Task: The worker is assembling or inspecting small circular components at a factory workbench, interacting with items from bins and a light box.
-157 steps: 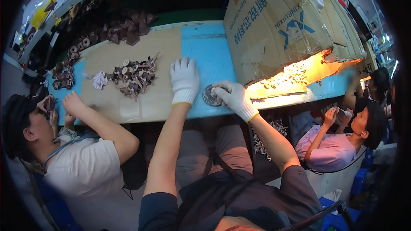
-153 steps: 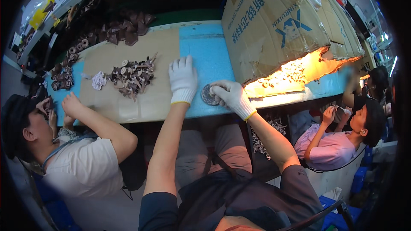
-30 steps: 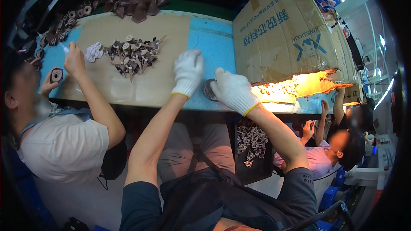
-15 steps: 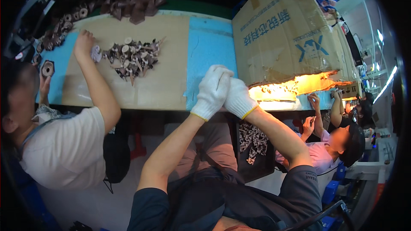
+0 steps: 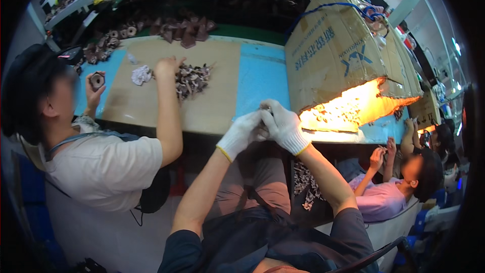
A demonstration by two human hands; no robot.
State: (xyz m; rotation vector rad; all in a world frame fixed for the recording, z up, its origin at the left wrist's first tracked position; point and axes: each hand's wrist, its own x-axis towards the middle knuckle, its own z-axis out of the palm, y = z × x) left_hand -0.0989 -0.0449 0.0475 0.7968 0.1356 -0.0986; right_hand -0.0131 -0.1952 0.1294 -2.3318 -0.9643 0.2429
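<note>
Both gloved hands, left hand (image 5: 241,132) and right hand (image 5: 284,126), are now lifted off the bench (image 5: 262,78) to its near edge; fingers closed together around a small part, hardly visible.

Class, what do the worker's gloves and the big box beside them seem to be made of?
Gloves, left hand and right hand: white knitted fabric, probably cotton, matte, with yellow-edged cuffs. Box: brown corrugated cardboard, dull, creased and torn along its lower edge.

A large cardboard box (image 5: 337,55) lies tilted on the blue table (image 5: 260,78) at two o'clock, lit from beneath. At eleven o'clock, a pile of small dark parts (image 5: 192,78) sits on a brown sheet (image 5: 136,96), beside a crumpled white rag (image 5: 141,75).
</note>
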